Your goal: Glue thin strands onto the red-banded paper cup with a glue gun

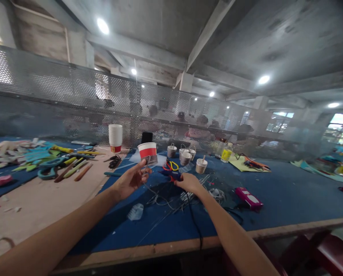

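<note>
My left hand [133,178] is closed round the lower part of a red and white paper cup [147,150], which tilts slightly. The cup's base looks grey, and a thin grey cord [160,197] trails below the hand to the table. In my right hand [191,183] is a dark blue glue gun [171,174], its nozzle pointing left toward the cup. A black cable [193,218] runs from it down over the table edge. Scissors with red and yellow handles [171,166] lie just behind the gun.
Several small grey-wrapped cups [185,158] stand behind my hands. A stack of paper cups [115,137] is at back left, near teal scissors [49,168]. Loose cord [217,195] and a magenta box [248,198] lie right. A perforated metal screen [171,109] closes the back.
</note>
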A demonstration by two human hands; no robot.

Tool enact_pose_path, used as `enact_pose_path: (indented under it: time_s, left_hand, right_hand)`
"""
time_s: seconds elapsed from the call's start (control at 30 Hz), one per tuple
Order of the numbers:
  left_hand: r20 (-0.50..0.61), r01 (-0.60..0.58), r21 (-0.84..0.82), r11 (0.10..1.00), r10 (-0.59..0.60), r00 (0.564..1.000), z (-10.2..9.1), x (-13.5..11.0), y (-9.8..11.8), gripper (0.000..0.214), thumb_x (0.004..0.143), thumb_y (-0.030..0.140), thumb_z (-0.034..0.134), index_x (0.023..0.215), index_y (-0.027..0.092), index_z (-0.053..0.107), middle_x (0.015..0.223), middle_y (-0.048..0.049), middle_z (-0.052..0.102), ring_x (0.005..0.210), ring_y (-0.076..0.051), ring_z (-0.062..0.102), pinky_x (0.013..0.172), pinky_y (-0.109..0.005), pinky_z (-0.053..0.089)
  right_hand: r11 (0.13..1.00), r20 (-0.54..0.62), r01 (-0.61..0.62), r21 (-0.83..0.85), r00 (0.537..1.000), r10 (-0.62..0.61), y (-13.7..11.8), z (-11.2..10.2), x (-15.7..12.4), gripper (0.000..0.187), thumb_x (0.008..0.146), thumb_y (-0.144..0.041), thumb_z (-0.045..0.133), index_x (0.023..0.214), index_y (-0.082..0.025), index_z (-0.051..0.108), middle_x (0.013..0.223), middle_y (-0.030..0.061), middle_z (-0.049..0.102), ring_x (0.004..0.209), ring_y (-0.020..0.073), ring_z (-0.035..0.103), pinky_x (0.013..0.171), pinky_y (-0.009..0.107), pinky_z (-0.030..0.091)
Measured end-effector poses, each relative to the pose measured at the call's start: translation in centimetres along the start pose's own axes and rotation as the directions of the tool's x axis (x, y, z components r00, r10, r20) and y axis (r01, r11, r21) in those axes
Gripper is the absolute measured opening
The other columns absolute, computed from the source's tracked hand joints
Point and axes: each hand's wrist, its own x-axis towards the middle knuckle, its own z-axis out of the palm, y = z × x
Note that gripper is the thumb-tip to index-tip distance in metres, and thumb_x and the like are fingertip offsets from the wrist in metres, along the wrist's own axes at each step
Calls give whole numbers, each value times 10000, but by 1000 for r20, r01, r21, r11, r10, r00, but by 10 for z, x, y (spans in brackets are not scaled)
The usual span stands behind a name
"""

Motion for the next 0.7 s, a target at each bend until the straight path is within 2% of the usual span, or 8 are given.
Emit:
enact_pose_path:
  time_s: [0.07,0.1,0.2,0.33,0.4,0.5,0.6,0.7]
  left_hand:
    - [-9,9,4,1000,-9,1000,2,-1,1,279,806,328,850,884,173,632,730,-12,670,483,-83,513,446,-202,436]
    - [-19,14,7,1000,-14,1000,2,-1,1,284,802,331,854,893,177,633,722,-6,663,481,-86,513,435,-201,429]
    - [-46,13,6,1000,-13,999,1,-1,0,277,806,331,851,920,194,639,700,7,646,480,-96,519,413,-196,423]
    - [-36,8,-2,1000,-8,999,-4,3,-3,255,826,310,838,934,183,645,702,-2,650,509,-98,558,462,-188,479]
    - [-24,6,-9,1000,-6,1000,-9,5,-5,236,854,314,816,942,173,649,722,-12,657,526,-93,571,495,-181,502]
    - [-13,2,-21,1000,-2,1000,-16,9,-8,199,888,318,783,937,170,659,744,-21,668,548,-93,582,519,-181,519]
    - [-18,-8,-11,1000,8,1000,-19,11,-9,185,877,292,796,939,167,674,748,-25,678,565,-99,596,522,-182,526]
    - [-5,-21,-17,1000,21,1000,-17,10,-9,178,858,241,814,960,158,694,748,-26,681,572,-98,608,527,-179,531]
  right_hand:
    - [964,-57,1,265,998,14,4,-5,3,319,839,-496,691,766,-186,704,672,25,679,690,205,654,626,280,433]
    - [904,-80,17,428,997,19,4,-8,3,337,833,-514,692,785,-180,697,660,10,660,672,190,632,617,274,428]
    - [626,-157,113,772,988,15,-3,-14,1,433,807,-597,707,885,-171,696,739,9,676,706,175,616,639,274,459]
    - [310,-201,196,930,979,-17,-19,-16,-10,460,745,-574,792,967,-204,633,769,-7,671,690,162,615,680,296,520]
    - [199,-201,215,956,976,-89,-25,-17,-15,450,746,-540,815,972,-216,599,798,-13,665,657,145,603,661,294,523]
    - [175,-251,279,944,954,-166,-30,-18,-21,391,805,-522,801,904,-207,591,687,-42,591,587,113,536,610,262,465]
    - [240,-266,300,923,950,-166,-33,-17,-25,402,825,-557,784,877,-184,644,539,-79,467,503,98,441,550,255,393]
    - [312,-274,314,897,947,-167,-36,-15,-27,435,807,-575,791,929,-164,711,526,-69,487,490,101,436,540,260,388]
